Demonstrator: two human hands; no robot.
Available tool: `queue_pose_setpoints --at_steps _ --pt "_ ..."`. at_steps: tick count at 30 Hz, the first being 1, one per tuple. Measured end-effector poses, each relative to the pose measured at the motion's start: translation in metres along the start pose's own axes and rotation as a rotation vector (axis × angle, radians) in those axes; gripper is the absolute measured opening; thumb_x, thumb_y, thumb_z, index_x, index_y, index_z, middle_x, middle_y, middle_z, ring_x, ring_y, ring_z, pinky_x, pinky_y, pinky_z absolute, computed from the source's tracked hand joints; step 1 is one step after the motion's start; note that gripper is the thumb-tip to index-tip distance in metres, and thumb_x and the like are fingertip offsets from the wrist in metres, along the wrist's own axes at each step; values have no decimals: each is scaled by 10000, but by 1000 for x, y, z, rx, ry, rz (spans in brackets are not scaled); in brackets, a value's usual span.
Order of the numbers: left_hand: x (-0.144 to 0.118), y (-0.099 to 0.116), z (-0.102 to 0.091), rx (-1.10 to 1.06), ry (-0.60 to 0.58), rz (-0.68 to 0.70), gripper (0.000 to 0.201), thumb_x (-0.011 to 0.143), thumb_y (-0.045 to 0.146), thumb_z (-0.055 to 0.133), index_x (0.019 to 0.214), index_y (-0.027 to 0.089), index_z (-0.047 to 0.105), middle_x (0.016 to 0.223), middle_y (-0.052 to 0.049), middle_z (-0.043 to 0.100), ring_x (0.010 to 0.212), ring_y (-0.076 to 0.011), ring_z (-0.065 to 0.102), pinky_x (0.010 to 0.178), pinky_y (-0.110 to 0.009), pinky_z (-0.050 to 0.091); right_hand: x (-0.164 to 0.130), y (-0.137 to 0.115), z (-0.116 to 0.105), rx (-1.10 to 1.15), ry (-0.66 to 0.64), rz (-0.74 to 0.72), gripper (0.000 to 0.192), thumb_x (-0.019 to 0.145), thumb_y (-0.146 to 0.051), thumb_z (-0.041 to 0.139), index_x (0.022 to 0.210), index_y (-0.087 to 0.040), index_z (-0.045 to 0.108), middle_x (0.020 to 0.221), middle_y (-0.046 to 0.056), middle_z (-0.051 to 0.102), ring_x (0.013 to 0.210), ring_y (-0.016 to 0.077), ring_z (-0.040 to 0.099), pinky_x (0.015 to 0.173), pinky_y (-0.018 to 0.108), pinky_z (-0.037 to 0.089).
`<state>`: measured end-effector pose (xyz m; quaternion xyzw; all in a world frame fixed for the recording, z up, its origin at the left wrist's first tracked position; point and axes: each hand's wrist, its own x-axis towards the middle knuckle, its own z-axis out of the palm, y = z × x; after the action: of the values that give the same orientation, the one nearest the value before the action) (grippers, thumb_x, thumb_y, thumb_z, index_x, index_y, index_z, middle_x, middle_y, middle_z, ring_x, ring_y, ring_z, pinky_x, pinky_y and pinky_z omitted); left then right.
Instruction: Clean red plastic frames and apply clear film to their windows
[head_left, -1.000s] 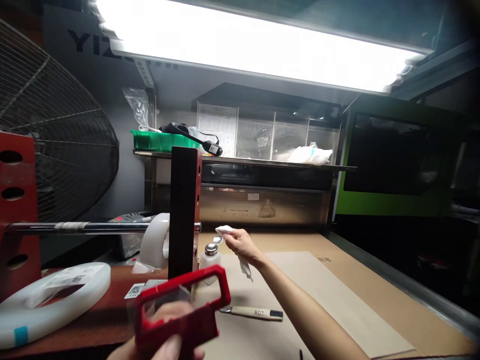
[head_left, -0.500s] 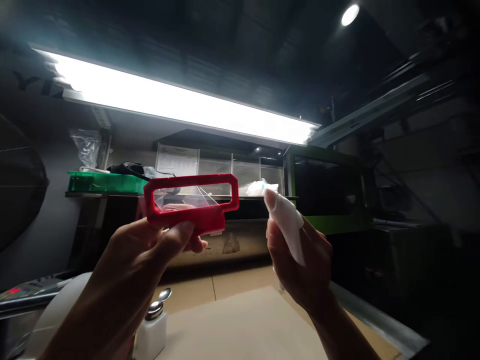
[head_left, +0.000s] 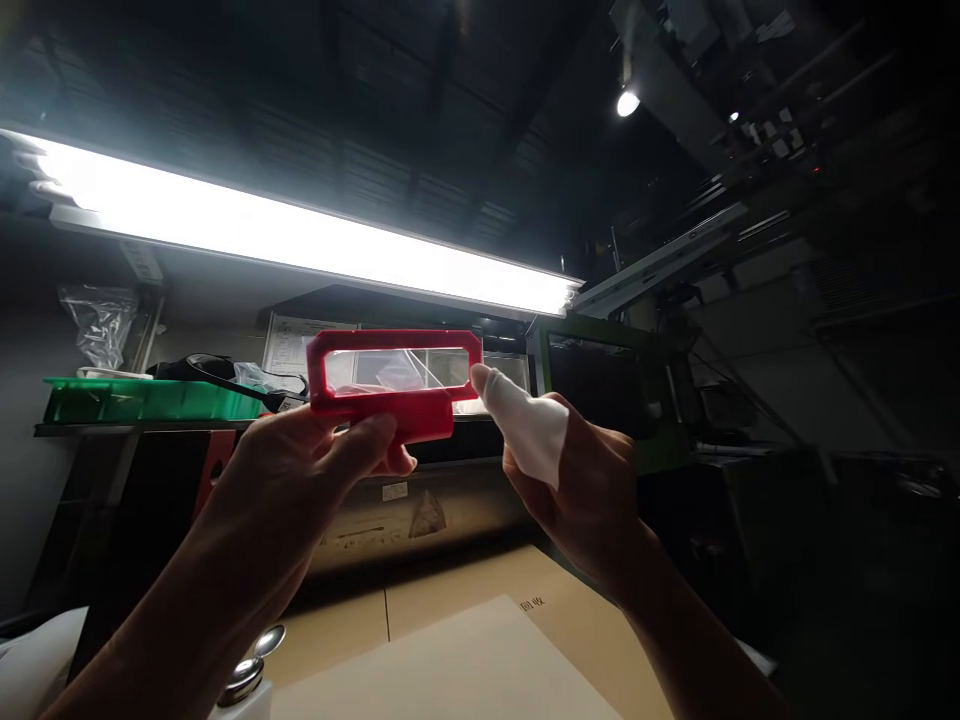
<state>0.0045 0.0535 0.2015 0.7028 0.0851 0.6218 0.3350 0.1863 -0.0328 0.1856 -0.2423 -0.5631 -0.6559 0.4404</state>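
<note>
My left hand is closed on the lower part of a red plastic frame, thumb in front and fingers behind. The frame is held up before the lamp and has a long window with cut corners, through which the shelf shows. A white cloth is wrapped over the index finger of my right hand. That covered finger is at the right end of the red frame and seems to touch its edge. The other right fingers are curled and partly hidden.
A bright tube lamp hangs above. On the shelf behind stands a green tray with a clear plastic bag over it. Below lie cardboard and a white bottle with a metal lid. A green-framed machine stands at right.
My right hand has moved left, bringing the cloth-covered finger to the frame's right end. My left hand still holds the frame. The camera view has shifted right and tilted upward.
</note>
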Motion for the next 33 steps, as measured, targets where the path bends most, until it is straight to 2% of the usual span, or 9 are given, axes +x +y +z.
queue_pose_setpoints --at_steps 3,5,11,14,16,19,21,27,33 --pt "-1 4 1 4 -3 -11 225 634 465 704 717 258 736 737 -25 733 760 -264 650 829 -475 472 3 0 -2 3 -8 10 80 857 -178 541 777 -175 544 625 -30 488 456 69 369 417 223 330" --pt "-2 5 1 23 -3 -26 220 644 470 689 649 251 711 719 -26 721 801 -275 650 854 -483 465 5 -2 -3 100 -40 123 113 874 -209 513 792 -165 578 622 -23 491 446 66 365 417 229 319" --pt "-5 9 2 1 -45 -9 255 704 443 654 581 220 672 823 -30 728 798 -234 651 800 -389 515 11 -10 2 832 -104 816 232 905 -284 453 900 -172 655 508 -75 321 421 57 265 379 196 239" --pt "-4 11 2 -58 -56 -18 264 704 418 662 545 207 660 798 -30 722 811 -231 654 764 -345 534 14 -10 9 1172 -61 1063 222 855 -294 502 990 -186 642 514 -90 328 398 44 222 342 173 180" --pt "-4 10 2 -101 -74 -21 239 701 404 670 574 202 679 781 -32 718 802 -224 652 738 -322 544 15 -8 14 1394 -57 1159 159 812 -293 533 862 -180 633 491 -99 333 363 32 197 314 162 151" --pt "-3 8 2 -126 -116 -47 207 700 415 684 717 213 727 799 -27 720 766 -204 641 729 -316 550 15 -4 23 1693 -116 1172 187 784 -266 541 623 -170 533 446 -101 335 329 19 175 292 147 143" --pt "-2 7 2 -133 -139 -60 228 705 424 686 805 227 739 833 -29 724 751 -196 632 724 -322 552 16 -3 28 1826 -150 1137 225 803 -233 510 588 -167 507 434 -97 341 325 20 172 291 140 152" --pt "-3 9 5 -138 -142 -83 313 648 441 717 870 225 755 850 -51 733 753 -218 637 731 -357 552 19 0 35 2048 -266 1015 211 814 -199 443 714 -151 622 416 -94 336 321 33 158 284 135 164" --pt "-4 7 6 -144 -160 -67 271 672 413 706 872 240 764 820 -40 736 725 -206 648 683 -326 555 17 1 38 2065 -293 992 227 790 -204 447 841 -148 661 374 -108 288 314 40 131 292 141 146"
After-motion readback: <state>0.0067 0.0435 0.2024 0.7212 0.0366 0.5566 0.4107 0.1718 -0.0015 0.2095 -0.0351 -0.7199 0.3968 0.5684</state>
